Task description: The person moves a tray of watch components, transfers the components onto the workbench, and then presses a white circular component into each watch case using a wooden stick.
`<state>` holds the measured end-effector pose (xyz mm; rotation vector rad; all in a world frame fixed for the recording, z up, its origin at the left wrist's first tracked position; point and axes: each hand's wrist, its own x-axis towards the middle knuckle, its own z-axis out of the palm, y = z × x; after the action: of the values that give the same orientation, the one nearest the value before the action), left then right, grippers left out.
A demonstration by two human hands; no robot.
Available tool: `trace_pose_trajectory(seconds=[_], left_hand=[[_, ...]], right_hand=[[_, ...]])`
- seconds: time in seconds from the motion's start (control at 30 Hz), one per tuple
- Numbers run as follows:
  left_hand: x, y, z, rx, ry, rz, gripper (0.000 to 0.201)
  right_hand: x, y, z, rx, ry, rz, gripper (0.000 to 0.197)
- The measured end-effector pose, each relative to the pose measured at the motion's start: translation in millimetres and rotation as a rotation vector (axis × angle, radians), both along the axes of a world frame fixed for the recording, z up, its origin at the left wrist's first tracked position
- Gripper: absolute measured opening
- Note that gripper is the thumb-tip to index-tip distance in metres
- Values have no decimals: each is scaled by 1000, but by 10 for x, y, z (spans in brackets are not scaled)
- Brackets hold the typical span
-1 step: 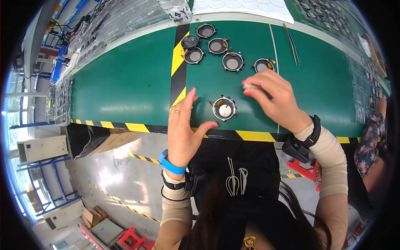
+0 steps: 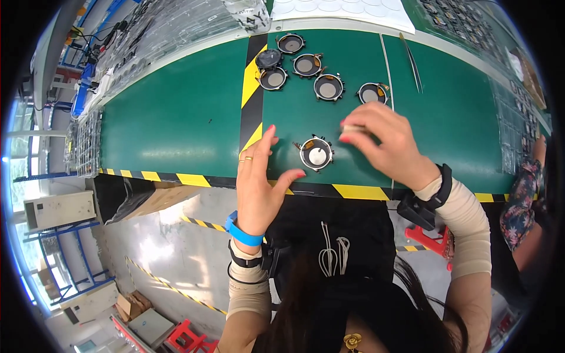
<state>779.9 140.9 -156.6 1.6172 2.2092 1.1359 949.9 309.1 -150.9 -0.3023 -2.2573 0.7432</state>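
I see my left hand (image 2: 259,176) open over the near edge of the green table (image 2: 176,117), with the fingers spread and the thumb pointing to the right. It holds nothing. Just to the right of its thumb tip lies a round metal ring part (image 2: 316,153) with a pale disc in the middle; I cannot tell if the thumb touches it or only comes very near.

My right hand (image 2: 385,144) is to the right of this part and a little farther from me. Its fingers are bent and closed together on a small pale piece (image 2: 353,127), pinched at the fingertips; the piece is mostly hidden, so its shape I cannot tell.

Beyond both hands, farther on the table, five similar round parts (image 2: 328,87) lie in a loose group, well apart from the left hand; the nearest one is just beyond the right hand's knuckles. A yellow and black striped tape (image 2: 253,88) runs on the table away from the left hand's fingertips.
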Motion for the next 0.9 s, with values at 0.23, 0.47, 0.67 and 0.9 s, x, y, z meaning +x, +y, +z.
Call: trace_pose_trajectory(seconds=[0.23,0.47,0.67,0.9], left_hand=[[-74,-47,-216,122,-197,176,38],[26,85,-245,208,-254,216,30],[66,111,-284,237,-217,224,26],[41,247,-119,154,-20,79,30]], right_hand=[[-62,-157,-36,26,-213,65,26],[-60,-241,-17,163,-327,94,28],[-3,-65,26,140,-228,4,28],[290,446,19,140,-353,-393,24]])
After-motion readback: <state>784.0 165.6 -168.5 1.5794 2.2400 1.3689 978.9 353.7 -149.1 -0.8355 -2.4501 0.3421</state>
